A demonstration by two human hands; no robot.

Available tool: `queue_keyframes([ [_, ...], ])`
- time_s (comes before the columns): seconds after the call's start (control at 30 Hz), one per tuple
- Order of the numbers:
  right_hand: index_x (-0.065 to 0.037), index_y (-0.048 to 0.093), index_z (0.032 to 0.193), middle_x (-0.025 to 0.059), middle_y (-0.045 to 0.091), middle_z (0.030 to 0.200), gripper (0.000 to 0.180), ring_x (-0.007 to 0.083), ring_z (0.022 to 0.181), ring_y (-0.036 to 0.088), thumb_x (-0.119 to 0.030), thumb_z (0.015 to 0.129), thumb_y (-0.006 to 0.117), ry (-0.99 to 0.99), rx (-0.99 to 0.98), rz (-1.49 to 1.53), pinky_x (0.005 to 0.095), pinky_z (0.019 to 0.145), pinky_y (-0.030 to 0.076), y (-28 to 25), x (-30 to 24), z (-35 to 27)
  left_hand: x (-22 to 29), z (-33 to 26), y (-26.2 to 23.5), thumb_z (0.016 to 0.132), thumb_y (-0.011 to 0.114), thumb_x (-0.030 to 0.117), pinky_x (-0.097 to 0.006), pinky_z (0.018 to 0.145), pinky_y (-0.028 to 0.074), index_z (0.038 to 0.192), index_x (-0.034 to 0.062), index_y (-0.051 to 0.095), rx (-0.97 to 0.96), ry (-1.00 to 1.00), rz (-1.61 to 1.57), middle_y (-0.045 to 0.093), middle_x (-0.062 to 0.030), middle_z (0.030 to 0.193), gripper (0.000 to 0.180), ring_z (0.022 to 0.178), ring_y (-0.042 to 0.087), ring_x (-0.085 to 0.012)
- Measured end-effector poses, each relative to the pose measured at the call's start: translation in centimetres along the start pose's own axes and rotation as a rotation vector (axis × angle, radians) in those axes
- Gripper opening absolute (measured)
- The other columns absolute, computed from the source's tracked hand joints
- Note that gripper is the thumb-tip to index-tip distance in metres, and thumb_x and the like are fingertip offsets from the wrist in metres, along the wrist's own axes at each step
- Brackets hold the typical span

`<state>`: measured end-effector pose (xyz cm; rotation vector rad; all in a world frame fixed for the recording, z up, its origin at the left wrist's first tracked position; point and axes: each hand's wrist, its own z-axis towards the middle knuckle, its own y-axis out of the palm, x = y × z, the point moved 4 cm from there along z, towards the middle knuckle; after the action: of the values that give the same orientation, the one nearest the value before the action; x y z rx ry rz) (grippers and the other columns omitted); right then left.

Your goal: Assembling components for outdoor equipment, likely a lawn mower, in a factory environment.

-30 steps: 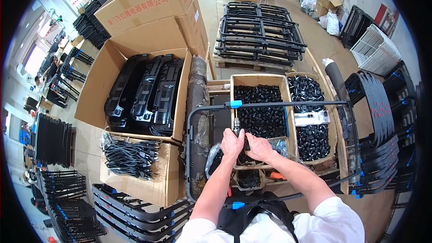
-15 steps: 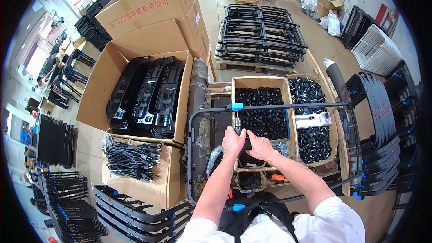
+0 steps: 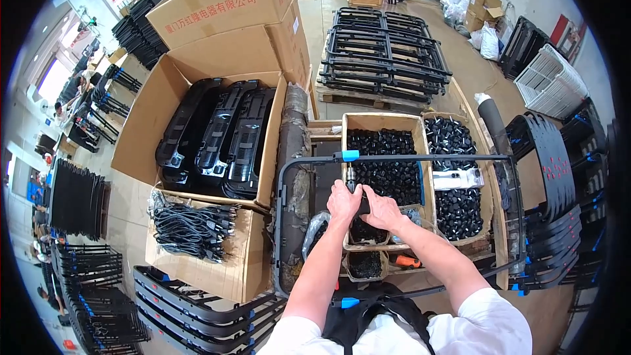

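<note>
A dark power drill (image 3: 352, 176) is held between both hands, its chuck facing the blue clip (image 3: 350, 156) on the far bar of a black rectangular frame (image 3: 427, 158). My left hand (image 3: 343, 204) is closed around the drill near its front. Wrapped over the rear part is my right hand (image 3: 385, 213), and the fingers of both hide much of the tool. The frame lies across the bench, and its near bar passes close to my body. Whether the drill's tip touches the clip is too small to tell.
Beyond the drill, a box (image 3: 384, 118) holds many black knobs; beside it sits another box of black parts (image 3: 458, 210). An orange-handled tool (image 3: 406, 261) lies nearby. At left are a large carton (image 3: 141, 138) of black panels and bundled black cables (image 3: 192, 227). Stacked frames (image 3: 388, 52) stand behind.
The whole view has shifted slightly. Both hands keep their grip on the drill, which still faces the blue clip.
</note>
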<state>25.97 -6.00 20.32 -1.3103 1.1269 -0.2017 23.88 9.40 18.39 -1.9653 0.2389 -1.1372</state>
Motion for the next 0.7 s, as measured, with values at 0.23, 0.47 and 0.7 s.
queue_keyframes([
  [0.23, -0.004, 0.051, 0.139, 0.0206, 0.053, 0.150, 0.065, 0.0446, 0.121, 0.064, -0.016, 0.082, 0.080, -0.042, 0.018, -0.022, 0.0531, 0.102, 0.053, 0.7, -0.9, -0.6, 0.1, 0.2, -0.2, 0.091, 0.074, 0.053, -0.055, 0.100, 0.054, 0.124, -0.0006, 0.057, -0.061, 0.008, -0.001, 0.069, -0.0281, 0.125, 0.066, 0.116, 0.068, -0.0476],
  [0.47, -0.004, 0.053, 0.141, 0.0177, 0.051, 0.152, 0.066, 0.0420, 0.127, 0.061, -0.016, 0.083, 0.081, -0.041, 0.019, -0.029, 0.0519, 0.105, 0.052, 0.8, -1.4, -1.3, -0.2, -0.3, -0.6, 0.091, 0.075, 0.051, -0.054, 0.099, 0.055, 0.125, -0.0016, 0.057, -0.105, 0.019, -0.015, 0.068, -0.0282, 0.125, 0.065, 0.115, 0.069, -0.0464],
  [0.7, -0.005, 0.053, 0.142, 0.0169, 0.052, 0.152, 0.065, 0.0425, 0.127, 0.060, -0.020, 0.084, 0.080, -0.015, 0.012, -0.007, 0.0515, 0.107, 0.050, 1.1, -1.7, -1.9, -0.8, -0.5, -0.3, 0.089, 0.075, 0.054, -0.054, 0.100, 0.055, 0.122, -0.0016, 0.059, -0.089, 0.031, -0.032, 0.071, -0.0282, 0.123, 0.067, 0.115, 0.069, -0.0468],
])
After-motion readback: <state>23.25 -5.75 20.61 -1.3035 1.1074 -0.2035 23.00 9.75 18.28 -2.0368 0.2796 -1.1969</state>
